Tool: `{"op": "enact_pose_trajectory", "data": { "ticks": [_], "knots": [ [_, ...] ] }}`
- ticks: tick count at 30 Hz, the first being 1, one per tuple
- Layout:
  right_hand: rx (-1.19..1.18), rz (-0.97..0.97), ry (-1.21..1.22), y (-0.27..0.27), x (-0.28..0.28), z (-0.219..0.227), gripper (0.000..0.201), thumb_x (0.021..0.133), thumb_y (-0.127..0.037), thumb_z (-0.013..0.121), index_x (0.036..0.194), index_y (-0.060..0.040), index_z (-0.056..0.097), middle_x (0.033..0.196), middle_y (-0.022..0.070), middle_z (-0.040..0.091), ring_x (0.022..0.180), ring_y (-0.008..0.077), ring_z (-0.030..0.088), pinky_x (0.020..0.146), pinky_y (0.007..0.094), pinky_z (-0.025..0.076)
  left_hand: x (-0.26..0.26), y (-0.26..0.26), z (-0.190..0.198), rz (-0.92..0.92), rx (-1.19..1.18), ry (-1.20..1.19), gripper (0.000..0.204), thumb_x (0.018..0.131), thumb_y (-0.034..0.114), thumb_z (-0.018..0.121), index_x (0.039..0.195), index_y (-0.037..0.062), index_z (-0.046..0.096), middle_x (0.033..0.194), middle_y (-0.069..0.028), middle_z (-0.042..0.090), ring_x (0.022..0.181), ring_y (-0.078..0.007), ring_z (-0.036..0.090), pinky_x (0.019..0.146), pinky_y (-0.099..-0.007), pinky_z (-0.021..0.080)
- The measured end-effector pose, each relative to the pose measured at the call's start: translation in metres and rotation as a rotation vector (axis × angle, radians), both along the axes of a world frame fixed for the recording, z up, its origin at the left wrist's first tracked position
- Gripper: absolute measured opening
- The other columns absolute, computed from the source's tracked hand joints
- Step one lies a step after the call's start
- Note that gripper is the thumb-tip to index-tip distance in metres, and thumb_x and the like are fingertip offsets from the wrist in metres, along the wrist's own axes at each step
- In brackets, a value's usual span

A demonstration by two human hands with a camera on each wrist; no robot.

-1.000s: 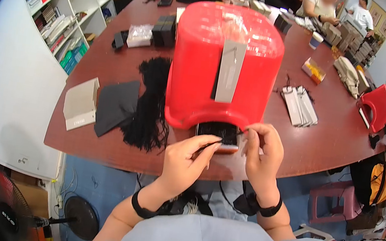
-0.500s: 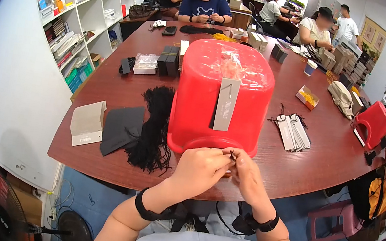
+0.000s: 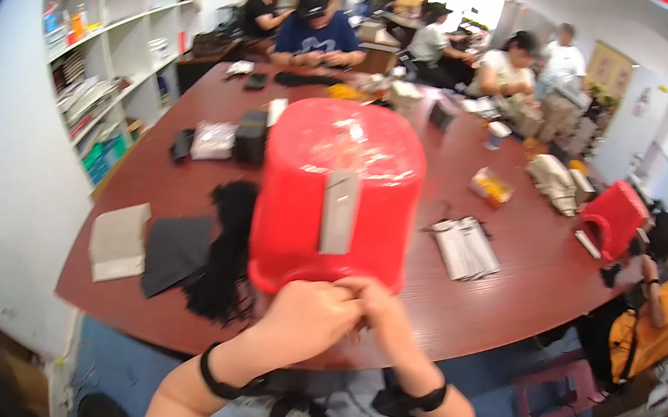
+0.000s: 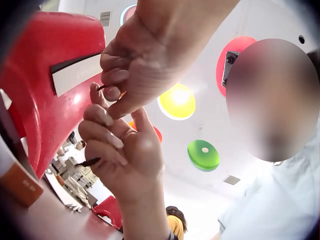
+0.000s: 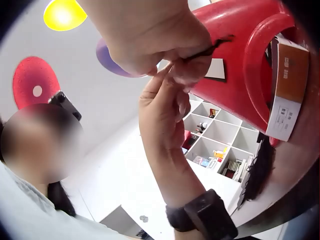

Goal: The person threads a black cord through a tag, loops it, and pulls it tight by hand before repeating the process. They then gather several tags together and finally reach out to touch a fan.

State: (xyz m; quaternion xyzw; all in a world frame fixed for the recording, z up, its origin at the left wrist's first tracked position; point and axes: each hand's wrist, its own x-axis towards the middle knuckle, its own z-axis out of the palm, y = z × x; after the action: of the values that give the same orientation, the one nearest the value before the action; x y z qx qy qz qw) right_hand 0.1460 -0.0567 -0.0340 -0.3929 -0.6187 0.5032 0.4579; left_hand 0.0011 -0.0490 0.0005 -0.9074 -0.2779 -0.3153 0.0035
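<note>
I read this as knotting: bare left hand (image 3: 303,315) and right hand (image 3: 381,311) both pinch a thin black cord (image 5: 216,46) beside the glossy red plastic stool (image 3: 344,167). Next likely needs even tension.

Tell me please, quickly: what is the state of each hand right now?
Right hand: closed, holding black cord.
Left hand: closed, apparently pinching black cord too.

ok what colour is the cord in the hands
Black cord, clearest in the right wrist view.
</note>
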Motion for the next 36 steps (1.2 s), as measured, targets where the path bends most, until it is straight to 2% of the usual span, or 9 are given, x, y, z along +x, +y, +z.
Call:
{"op": "enact_pose_trajectory", "data": {
  "ticks": [9, 13, 15, 19, 26, 28, 29, 32, 36],
  "knots": [
    [0.092, 0.045, -0.056, 0.013, 0.019, 0.022, 0.02, 0.088, -0.018, 0.046, 0.08, -0.0001, 0.051, 0.067, -0.0037, 0.046, 0.062, 0.002, 0.038, 0.053, 0.0184, 0.034, -0.015, 0.018, 0.028, 0.123, -0.259, -0.417, 0.008, 0.068, 0.008, 0.063, 0.075, 0.004, 0.063, 0.059, -0.0089, 0.056, 0.051, -0.019, 0.055, 0.047, -0.0252, 0.042],
    [0.118, -0.048, -0.028, 0.013, 0.023, 0.045, 0.016, 0.085, -0.013, 0.05, 0.085, 0.0016, 0.056, 0.074, -0.0015, 0.055, 0.068, 0.0026, 0.046, 0.061, 0.0169, 0.038, -0.014, 0.038, 0.024, 0.074, -0.425, -0.725, 0.007, 0.071, -0.001, 0.06, 0.078, -0.0014, 0.062, 0.055, -0.0011, 0.052, 0.044, -0.005, 0.046, 0.039, -0.0195, 0.034],
    [0.226, -0.077, -0.014, 0.016, 0.022, 0.053, 0.015, 0.084, -0.009, 0.051, 0.089, 0.0034, 0.058, 0.082, 0.0028, 0.06, 0.075, 0.0049, 0.051, 0.068, 0.0182, 0.041, -0.013, 0.055, 0.018, 0.224, -0.21, -0.787, 0.032, 0.07, -0.003, 0.061, 0.101, 0.0008, 0.054, 0.074, -0.0023, 0.05, 0.049, -0.0039, 0.045, 0.043, -0.0173, 0.036],
    [0.219, -0.044, 0.04, 0.018, 0.018, 0.055, 0.021, 0.084, -0.015, 0.053, 0.093, 0.0031, 0.058, 0.082, 0.0038, 0.062, 0.076, 0.0054, 0.053, 0.068, 0.0196, 0.043, 0.0, 0.06, 0.026, 0.281, -0.162, -0.772, 0.049, 0.062, 0.0, 0.068, 0.108, 0.0033, 0.05, 0.096, -0.0053, 0.039, 0.052, -0.0059, 0.045, 0.051, -0.0186, 0.039],
    [0.154, -0.046, 0.14, 0.018, 0.015, 0.064, 0.018, 0.084, -0.011, 0.05, 0.089, 0.0043, 0.058, 0.087, 0.0051, 0.061, 0.083, 0.0071, 0.052, 0.077, 0.0214, 0.041, 0.012, 0.065, 0.027, 0.26, -0.278, -0.864, 0.027, 0.069, 0.0, 0.062, 0.092, 0.0004, 0.049, 0.089, -0.0059, 0.052, 0.048, -0.0037, 0.045, 0.044, -0.0195, 0.038],
    [0.159, -0.06, 0.204, 0.02, 0.012, 0.067, 0.017, 0.084, -0.011, 0.05, 0.089, 0.002, 0.059, 0.08, 0.0004, 0.058, 0.074, 0.0038, 0.05, 0.068, 0.0183, 0.04, 0.012, 0.065, 0.022, 0.169, -0.36, -0.936, 0.02, 0.075, 0.0, 0.057, 0.094, -0.0001, 0.048, 0.075, -0.0044, 0.059, 0.045, -0.002, 0.046, 0.035, -0.0173, 0.034],
    [0.169, -0.054, 0.223, 0.022, 0.011, 0.068, 0.017, 0.084, -0.012, 0.05, 0.088, 0.0012, 0.059, 0.075, -0.002, 0.056, 0.067, 0.0016, 0.048, 0.061, 0.0161, 0.04, 0.011, 0.062, 0.021, 0.194, -0.428, -0.972, 0.022, 0.072, 0.007, 0.062, 0.091, 0.0025, 0.051, 0.075, -0.0079, 0.061, 0.053, -0.0076, 0.053, 0.049, -0.0224, 0.042],
    [0.14, -0.082, 0.239, 0.028, 0.002, 0.063, 0.017, 0.084, -0.015, 0.051, 0.086, -0.0012, 0.06, 0.056, -0.0095, 0.046, 0.044, -0.0043, 0.028, 0.039, 0.0134, 0.019, 0.007, 0.061, 0.012, 0.164, -0.545, -0.937, 0.025, 0.072, 0.011, 0.062, 0.093, 0.0015, 0.051, 0.078, -0.0117, 0.062, 0.053, -0.0103, 0.055, 0.05, -0.0248, 0.043],
    [0.083, -0.054, 0.273, 0.033, -0.004, 0.058, 0.017, 0.085, -0.016, 0.051, 0.085, -0.0009, 0.059, 0.049, -0.0097, 0.037, 0.04, -0.0025, 0.024, 0.036, 0.0157, 0.016, -0.001, 0.059, 0.011, 0.156, -0.691, -0.947, 0.018, 0.075, 0.01, 0.059, 0.088, -0.0004, 0.054, 0.073, -0.0107, 0.062, 0.051, -0.0097, 0.053, 0.049, -0.024, 0.041]
  ]
}}
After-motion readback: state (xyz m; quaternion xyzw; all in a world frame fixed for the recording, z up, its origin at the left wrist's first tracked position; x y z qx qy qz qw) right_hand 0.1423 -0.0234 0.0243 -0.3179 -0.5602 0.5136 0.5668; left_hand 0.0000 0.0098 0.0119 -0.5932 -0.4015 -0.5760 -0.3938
